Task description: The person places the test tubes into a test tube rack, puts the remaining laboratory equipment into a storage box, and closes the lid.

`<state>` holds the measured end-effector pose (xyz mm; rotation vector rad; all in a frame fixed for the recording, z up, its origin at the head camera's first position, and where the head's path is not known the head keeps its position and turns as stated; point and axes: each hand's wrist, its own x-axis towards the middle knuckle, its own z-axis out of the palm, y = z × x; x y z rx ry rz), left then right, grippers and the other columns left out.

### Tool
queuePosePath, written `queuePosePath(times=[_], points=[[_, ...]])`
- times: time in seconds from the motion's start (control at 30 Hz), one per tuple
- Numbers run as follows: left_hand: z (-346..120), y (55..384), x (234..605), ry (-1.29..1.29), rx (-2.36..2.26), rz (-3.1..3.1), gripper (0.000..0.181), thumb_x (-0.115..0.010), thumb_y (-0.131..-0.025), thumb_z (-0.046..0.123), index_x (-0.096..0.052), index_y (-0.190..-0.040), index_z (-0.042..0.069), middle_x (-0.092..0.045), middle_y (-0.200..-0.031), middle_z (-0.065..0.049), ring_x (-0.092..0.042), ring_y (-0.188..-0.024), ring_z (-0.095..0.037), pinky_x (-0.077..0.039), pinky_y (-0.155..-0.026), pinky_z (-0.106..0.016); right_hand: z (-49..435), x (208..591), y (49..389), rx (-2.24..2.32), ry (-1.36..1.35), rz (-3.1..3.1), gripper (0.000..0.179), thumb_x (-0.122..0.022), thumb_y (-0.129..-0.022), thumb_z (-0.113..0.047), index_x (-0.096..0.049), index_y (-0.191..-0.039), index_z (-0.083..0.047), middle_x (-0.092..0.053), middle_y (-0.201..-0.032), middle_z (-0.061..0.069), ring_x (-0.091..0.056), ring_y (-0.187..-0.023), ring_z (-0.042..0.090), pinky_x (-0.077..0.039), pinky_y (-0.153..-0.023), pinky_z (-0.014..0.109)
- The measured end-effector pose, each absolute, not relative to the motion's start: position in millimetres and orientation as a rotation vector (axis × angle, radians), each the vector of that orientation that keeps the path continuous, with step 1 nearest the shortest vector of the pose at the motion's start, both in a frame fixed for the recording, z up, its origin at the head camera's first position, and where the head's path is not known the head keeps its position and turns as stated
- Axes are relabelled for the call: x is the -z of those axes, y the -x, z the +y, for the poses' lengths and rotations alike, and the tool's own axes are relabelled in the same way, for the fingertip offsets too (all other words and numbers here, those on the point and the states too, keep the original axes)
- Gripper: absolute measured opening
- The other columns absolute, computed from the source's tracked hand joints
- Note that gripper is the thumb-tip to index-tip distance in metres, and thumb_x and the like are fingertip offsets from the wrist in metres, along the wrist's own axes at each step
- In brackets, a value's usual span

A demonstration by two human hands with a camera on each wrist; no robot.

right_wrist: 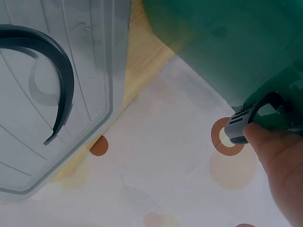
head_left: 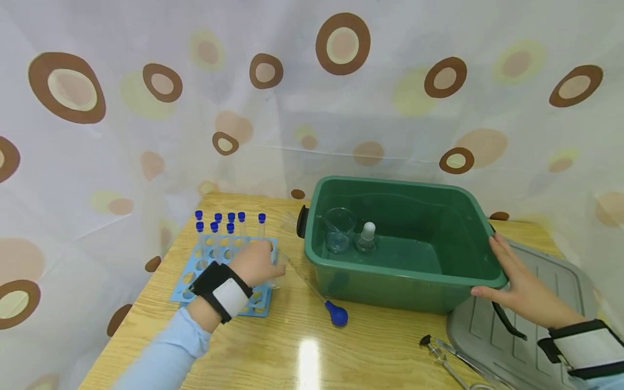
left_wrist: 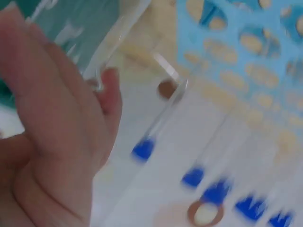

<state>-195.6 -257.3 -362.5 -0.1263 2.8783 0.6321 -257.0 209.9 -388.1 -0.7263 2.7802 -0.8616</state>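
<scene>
My left hand (head_left: 255,264) grips a clear glass vessel (head_left: 275,277) beside the blue test tube rack (head_left: 263,303). In the left wrist view the vessel's transparent wall (left_wrist: 111,49) shows beyond my fingers; much of it is hidden. Several test tubes with blue caps (head_left: 261,218) stand in the rack. My right hand (head_left: 524,292) rests at the right front corner of the green tub (head_left: 390,273), thumb along the front and fingers straight at the side. In the right wrist view a fingertip lies at the tub's dark handle (right_wrist: 239,124).
Inside the tub stand a glass beaker (head_left: 337,238) and a small bottle with a white cap (head_left: 368,232). A dropper with a blue bulb (head_left: 336,313) lies in front. Metal tools (head_left: 450,368) lie near the grey lid (head_left: 541,265) at right. A patterned curtain hangs behind.
</scene>
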Motion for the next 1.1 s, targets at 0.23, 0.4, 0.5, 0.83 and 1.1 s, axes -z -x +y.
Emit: queuePosePath(times=[0.23,0.4,0.5,0.83,1.1], points=[[-252.2,187.8,269.9,-0.089,-0.428,3.103,0.050,-0.061,-0.081,0.037,-0.061,-0.117,0.004,-0.069,-0.093,-0.009,-0.058,-0.058,-0.015,-0.043,-0.049,-0.027,223.1,378.4,265.3,0.849,0.703,2.794,0.105,-0.067,-0.086,-0.028,0.016,-0.148,-0.012,0.025,-0.154,0.012,0.014,-0.137,0.051,-0.020,-0.088,0.075],[-215.4,209.1,209.9,-0.282,-0.441,3.161,0.047,-0.060,-0.081,0.042,-0.060,-0.116,0.010,-0.066,-0.101,-0.005,-0.062,-0.084,-0.019,-0.050,-0.069,-0.035,227.4,372.4,269.3,0.820,0.700,2.824,0.105,-0.067,-0.086,-0.031,0.015,-0.148,-0.011,0.024,-0.154,0.012,0.012,-0.139,0.049,-0.021,-0.089,0.074],[-179.5,229.2,192.7,-0.387,-0.330,3.122,0.048,-0.059,-0.083,0.046,-0.059,-0.119,0.014,-0.065,-0.104,-0.001,-0.060,-0.081,-0.015,-0.049,-0.072,-0.032,227.4,370.4,270.2,0.809,0.689,2.831,0.106,-0.068,-0.085,-0.032,0.014,-0.149,-0.011,0.023,-0.154,0.013,0.009,-0.139,0.050,-0.022,-0.089,0.074],[-64.0,297.3,227.2,-0.592,0.140,2.959,0.027,-0.060,-0.087,0.046,-0.057,-0.078,0.020,-0.058,-0.076,0.007,-0.055,-0.070,-0.010,-0.046,-0.065,-0.026,217.1,379.5,263.5,0.829,0.650,2.852,0.106,-0.068,-0.084,-0.036,0.011,-0.150,-0.012,0.018,-0.156,0.013,-0.005,-0.136,0.055,-0.028,-0.088,0.072],[-41.1,322.2,288.1,-0.548,0.100,2.791,0.011,-0.067,-0.084,0.033,-0.068,-0.082,0.022,-0.065,-0.088,0.008,-0.059,-0.078,-0.013,-0.049,-0.069,-0.029,208.9,386.7,245.3,0.903,0.641,2.825,0.105,-0.070,-0.082,-0.036,0.008,-0.151,-0.015,0.013,-0.157,0.015,-0.013,-0.135,0.056,-0.032,-0.088,0.071]])
